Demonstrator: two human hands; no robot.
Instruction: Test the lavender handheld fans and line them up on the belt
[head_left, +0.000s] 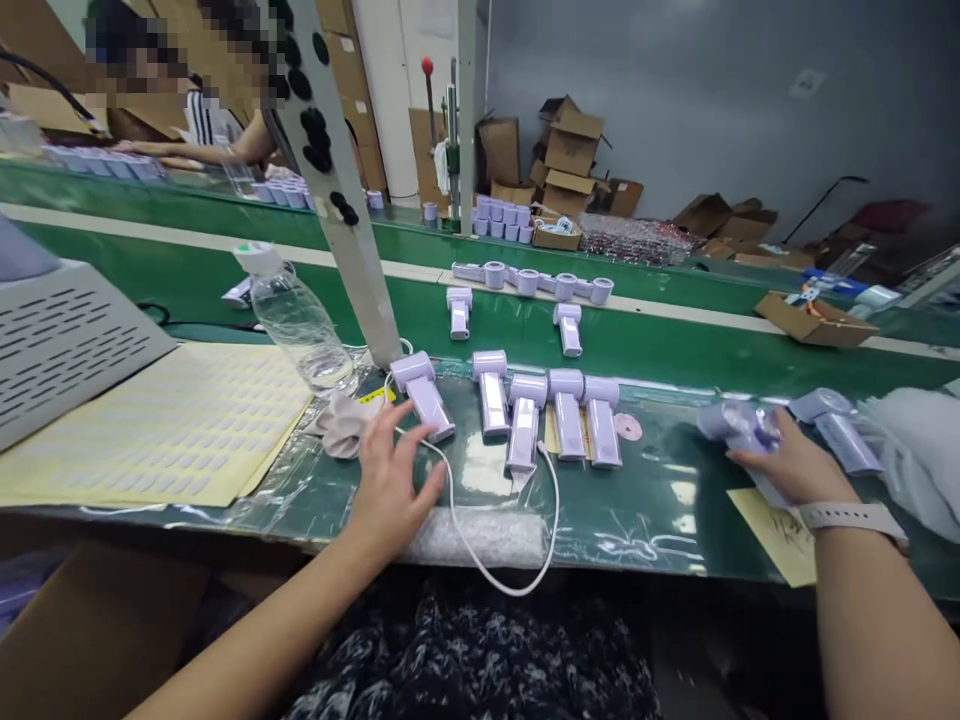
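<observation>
My right hand [802, 465] is wrapped round a lilac, hairdryer-shaped handheld fan [726, 420] at the right of the bench; motion blurs it. Beside that hand lies another lilac fan [847, 440]. My left hand [394, 470] hovers with spread fingers, holding nothing, close to a fan [429, 400] on the bench. Several similar fans [525, 420] lie in the middle between my hands. A white cable [491, 580] loops over the front edge, its plug at the bottom of one fan. Next to my left fingers sits a crumpled beige item [341, 428].
A water bottle [304, 330] and sticker sheets [157, 430] are at left, beside a grey vented machine [82, 350]. A metal post [352, 240] rises behind my left hand. Fans [566, 330] rest on the green conveyor [660, 345]. Clear plastic bags [922, 450] lie far right; a co-worker [217, 130] sits opposite.
</observation>
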